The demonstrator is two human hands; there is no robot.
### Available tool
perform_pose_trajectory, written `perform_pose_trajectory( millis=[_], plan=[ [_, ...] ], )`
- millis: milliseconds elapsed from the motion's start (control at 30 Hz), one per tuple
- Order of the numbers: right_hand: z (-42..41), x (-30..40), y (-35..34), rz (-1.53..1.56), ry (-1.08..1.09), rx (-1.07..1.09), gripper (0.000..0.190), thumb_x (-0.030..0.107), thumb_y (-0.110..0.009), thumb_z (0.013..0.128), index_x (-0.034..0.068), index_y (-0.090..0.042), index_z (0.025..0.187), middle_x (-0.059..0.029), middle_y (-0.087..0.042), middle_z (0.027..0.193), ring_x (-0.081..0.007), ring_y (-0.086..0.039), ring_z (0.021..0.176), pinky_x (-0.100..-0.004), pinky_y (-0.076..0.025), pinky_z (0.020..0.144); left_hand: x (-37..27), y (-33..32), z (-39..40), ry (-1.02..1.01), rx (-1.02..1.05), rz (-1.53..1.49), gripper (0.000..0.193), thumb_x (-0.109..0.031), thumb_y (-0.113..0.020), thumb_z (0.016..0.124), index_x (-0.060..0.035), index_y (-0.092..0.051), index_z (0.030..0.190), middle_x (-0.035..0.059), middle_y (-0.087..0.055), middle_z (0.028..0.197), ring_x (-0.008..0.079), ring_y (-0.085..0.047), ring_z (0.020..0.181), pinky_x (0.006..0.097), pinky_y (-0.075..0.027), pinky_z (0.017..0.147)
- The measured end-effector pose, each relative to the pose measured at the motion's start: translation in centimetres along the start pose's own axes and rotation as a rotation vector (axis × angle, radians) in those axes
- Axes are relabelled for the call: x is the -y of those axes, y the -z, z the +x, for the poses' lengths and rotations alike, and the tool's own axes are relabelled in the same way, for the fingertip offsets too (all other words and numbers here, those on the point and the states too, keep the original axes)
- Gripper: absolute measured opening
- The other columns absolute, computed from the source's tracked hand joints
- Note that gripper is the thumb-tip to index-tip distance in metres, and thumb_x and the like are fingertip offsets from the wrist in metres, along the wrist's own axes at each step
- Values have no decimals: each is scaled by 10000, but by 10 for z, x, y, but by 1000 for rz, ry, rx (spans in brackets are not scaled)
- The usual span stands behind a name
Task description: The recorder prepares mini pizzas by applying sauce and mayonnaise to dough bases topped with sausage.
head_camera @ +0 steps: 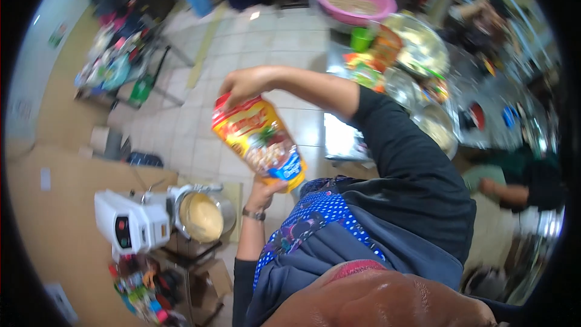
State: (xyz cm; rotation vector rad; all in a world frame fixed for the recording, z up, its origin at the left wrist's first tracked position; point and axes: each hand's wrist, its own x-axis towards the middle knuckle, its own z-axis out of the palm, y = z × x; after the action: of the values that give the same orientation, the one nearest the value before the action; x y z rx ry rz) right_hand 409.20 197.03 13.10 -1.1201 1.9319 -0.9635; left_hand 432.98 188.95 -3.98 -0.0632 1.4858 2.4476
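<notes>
Both of my hands are on a yellow and red plastic food pouch [270, 145], tilted in front of my body. It bears writing and a picture of a dish. My right hand [247, 84] grips its red upper end, reaching over from the right. Below, my left hand [263, 195], with a watch on the wrist, holds the yellow lower end. Whether the pouch is open or sealed I cannot tell. To the left of my left hand is a white stand mixer [136, 222], whose metal bowl [229, 213] holds a smooth pale-yellow mixture [204, 215].
A metal table on the right bears a pink basin [324, 2], a green cup [361, 40], a large bowl [444, 52] of pale food and several packets. A co-worker's hand [489, 187] is at the far right. Cluttered goods [113, 61] stand along the left wall.
</notes>
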Motion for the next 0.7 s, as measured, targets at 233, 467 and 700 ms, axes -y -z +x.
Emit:
perform_pose_trajectory(
  millis=[233, 467, 700],
  plan=[
    [137, -63, 121, 1038, 277, -180, 657, 630, -345, 894, 80, -547, 1191, -35, -619, 979, -110, -561, 888, -279, -427, 824, -126, 79, 110, -59, -69, -106, 676, -29, -769, 647, -59, -479, 1257, 47, -584, 1169, 160, -545, 1082, 315, -430, 957],
    [289, -85, 88, 1101, 233, 57, 876, 678, -481, 806, 83, -238, 1401, -113, -379, 1387, -245, -396, 1262, -425, -318, 1051, -257, 242, 222, -77, -174, -36, 719, -2, -777, 629, -74, -464, 1272, 51, -576, 1188, 163, -535, 1107, 323, -423, 970],
    [525, -116, 154, 961, 149, -402, 650, 268, -713, 794, 24, -370, 1289, -110, -557, 1130, -175, -593, 968, -293, -520, 788, -343, 423, 383, -262, -119, 12, 780, 38, -783, 636, -87, -396, 1301, 39, -535, 1202, 160, -535, 1103, 332, -452, 953]
  ],
)
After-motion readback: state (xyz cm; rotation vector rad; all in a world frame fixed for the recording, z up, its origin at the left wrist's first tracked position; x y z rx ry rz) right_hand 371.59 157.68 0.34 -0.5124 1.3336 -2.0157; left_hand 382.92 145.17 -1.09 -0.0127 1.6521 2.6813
